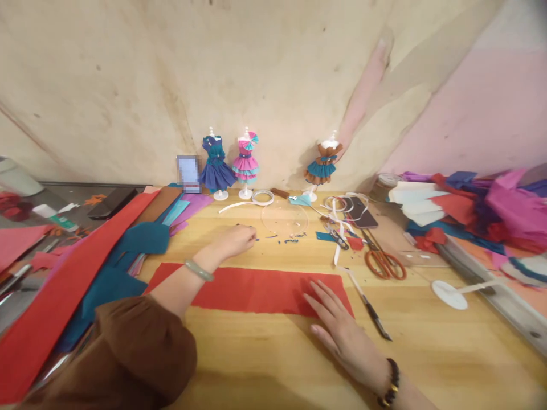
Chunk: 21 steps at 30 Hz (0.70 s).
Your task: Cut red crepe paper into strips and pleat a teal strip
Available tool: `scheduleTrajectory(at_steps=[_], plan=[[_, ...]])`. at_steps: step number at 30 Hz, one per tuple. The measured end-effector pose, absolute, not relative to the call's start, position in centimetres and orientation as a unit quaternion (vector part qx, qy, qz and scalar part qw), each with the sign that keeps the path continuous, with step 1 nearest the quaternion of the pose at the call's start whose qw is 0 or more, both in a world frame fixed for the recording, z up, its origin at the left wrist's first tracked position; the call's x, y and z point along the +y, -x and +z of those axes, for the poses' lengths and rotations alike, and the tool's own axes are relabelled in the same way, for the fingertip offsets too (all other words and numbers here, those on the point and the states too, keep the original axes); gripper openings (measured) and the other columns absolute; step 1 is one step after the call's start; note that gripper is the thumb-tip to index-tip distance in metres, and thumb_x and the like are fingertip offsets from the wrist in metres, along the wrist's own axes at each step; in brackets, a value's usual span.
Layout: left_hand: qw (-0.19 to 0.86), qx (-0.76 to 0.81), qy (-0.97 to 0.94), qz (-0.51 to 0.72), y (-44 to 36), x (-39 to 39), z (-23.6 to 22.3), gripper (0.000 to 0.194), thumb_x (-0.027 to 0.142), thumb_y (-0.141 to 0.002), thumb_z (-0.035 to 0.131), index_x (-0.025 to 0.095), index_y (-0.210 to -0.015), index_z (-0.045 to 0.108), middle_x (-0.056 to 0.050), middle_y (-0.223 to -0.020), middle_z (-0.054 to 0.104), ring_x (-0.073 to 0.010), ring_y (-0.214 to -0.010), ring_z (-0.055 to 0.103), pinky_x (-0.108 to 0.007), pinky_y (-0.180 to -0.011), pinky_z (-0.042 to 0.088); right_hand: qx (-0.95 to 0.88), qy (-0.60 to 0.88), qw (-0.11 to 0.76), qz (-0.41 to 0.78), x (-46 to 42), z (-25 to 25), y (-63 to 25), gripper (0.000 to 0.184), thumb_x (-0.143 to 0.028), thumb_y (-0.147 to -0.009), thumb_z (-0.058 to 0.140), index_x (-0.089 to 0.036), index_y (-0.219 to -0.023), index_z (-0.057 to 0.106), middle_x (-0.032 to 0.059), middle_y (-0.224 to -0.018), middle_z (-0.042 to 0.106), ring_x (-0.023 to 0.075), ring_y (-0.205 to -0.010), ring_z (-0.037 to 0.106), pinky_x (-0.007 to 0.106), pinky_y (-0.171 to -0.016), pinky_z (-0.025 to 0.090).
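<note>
A long strip of red crepe paper (pixel 248 290) lies flat across the wooden table in front of me. My right hand (pixel 337 324) rests with fingers spread on the strip's right end. Reaching over the strip's left part, my left hand (pixel 237 239) is closed just beyond its far edge, near small dark scraps (pixel 288 241). Its fingertips are turned away, so whatever they hold, if anything, is hidden. A craft knife (pixel 376 319) lies to the right of my right hand. Orange-handled scissors (pixel 384 265) lie farther back on that side.
Against the wall stand a blue-teal dress form (pixel 217 165), a pink one (pixel 246 162) and a brown-teal one (pixel 322 165). Crepe paper sheets (pixel 77 290) pile up at left, more paper (pixel 461 205) at right. A phone (pixel 361 210), ribbon (pixel 262 197) and white stand (pixel 449 294) lie around.
</note>
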State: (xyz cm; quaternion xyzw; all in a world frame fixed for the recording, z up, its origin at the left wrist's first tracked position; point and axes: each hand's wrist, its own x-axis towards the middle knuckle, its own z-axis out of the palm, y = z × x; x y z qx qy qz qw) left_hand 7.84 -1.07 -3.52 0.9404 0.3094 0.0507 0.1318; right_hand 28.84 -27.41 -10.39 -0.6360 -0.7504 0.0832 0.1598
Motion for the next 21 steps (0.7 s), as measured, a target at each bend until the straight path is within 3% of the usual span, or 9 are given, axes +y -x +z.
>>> scheduleTrajectory(at_steps=[2,4,7,10,14,17,21], plan=[[0.153,0.293,-0.941,0.078,-10.8,-1.4,-3.7,0.036,0.015,-0.085,0.044,0.016,-0.118,0.059,-0.010,-0.108,0.070,-0.0207,-0.099,0.065,-0.031,-0.087,0.049,-0.755,0.630,0.157,0.086,-26.9,-10.0,-28.7,0.048,-0.042,-0.095,0.044,-0.021,-0.139,0.048,0.0095,-0.154,0.032,0.0284,-0.143,0.024,0.050,-0.110,0.037],[0.186,0.266,-0.941,0.099,-12.2,-2.0,-4.1,0.059,0.018,-0.085,0.047,0.017,-0.142,0.035,-0.012,-0.137,0.054,-0.0203,-0.121,0.054,-0.032,-0.098,0.045,-0.754,0.633,0.156,0.080,-26.6,-9.9,-29.1,0.048,-0.041,-0.095,0.043,-0.020,-0.138,0.049,0.0107,-0.153,0.033,0.0278,-0.143,0.024,0.050,-0.111,0.036],[0.231,0.253,-0.933,0.108,-10.8,-3.3,-4.9,0.074,0.032,-0.088,0.050,0.018,-0.150,0.014,-0.013,-0.155,0.026,-0.0224,-0.140,0.032,-0.036,-0.112,0.032,-0.746,0.649,0.138,0.055,-26.8,-10.2,-30.3,0.051,-0.042,-0.096,0.041,-0.016,-0.139,0.047,0.0128,-0.153,0.032,0.0280,-0.143,0.024,0.051,-0.112,0.033],[0.175,0.315,-0.927,0.108,-5.9,-4.8,-6.1,0.069,0.045,-0.093,0.041,0.015,-0.150,0.016,-0.013,-0.155,0.025,-0.0237,-0.143,0.023,-0.040,-0.116,0.027,-0.745,0.657,0.114,0.028,-27.2,-10.9,-30.9,0.058,-0.045,-0.095,0.042,-0.015,-0.144,0.040,0.0137,-0.155,0.028,0.0290,-0.144,0.020,0.052,-0.112,0.032],[0.029,0.366,-0.923,0.115,2.5,-6.3,-8.6,0.067,0.052,-0.095,0.032,0.011,-0.147,0.025,-0.016,-0.153,0.030,-0.0281,-0.143,0.023,-0.047,-0.115,0.025,-0.761,0.643,0.090,0.011,-27.2,-11.5,-30.2,0.064,-0.052,-0.092,0.044,-0.027,-0.149,0.028,0.0108,-0.158,0.020,0.0337,-0.144,0.016,0.060,-0.110,0.029],[-0.060,0.398,-0.909,0.113,7.3,-7.1,-10.4,0.072,0.057,-0.092,0.033,0.008,-0.146,0.030,-0.019,-0.150,0.034,-0.0315,-0.142,0.025,-0.050,-0.113,0.027,-0.772,0.630,0.081,-0.005,-26.8,-12.1,-29.7,0.066,-0.056,-0.090,0.045,-0.034,-0.149,0.025,0.0111,-0.157,0.022,0.0370,-0.143,0.019,0.065,-0.107,0.028],[-0.105,0.439,-0.890,0.059,10.0,-7.9,-11.4,0.075,0.062,-0.089,0.037,0.009,-0.143,0.039,-0.020,-0.149,0.035,-0.0347,-0.140,0.028,-0.054,-0.111,0.026,-0.781,0.619,0.080,-0.026,-26.3,-12.9,-29.7,0.067,-0.058,-0.089,0.045,-0.033,-0.149,0.025,0.0126,-0.156,0.024,0.0379,-0.142,0.022,0.066,-0.105,0.029]])
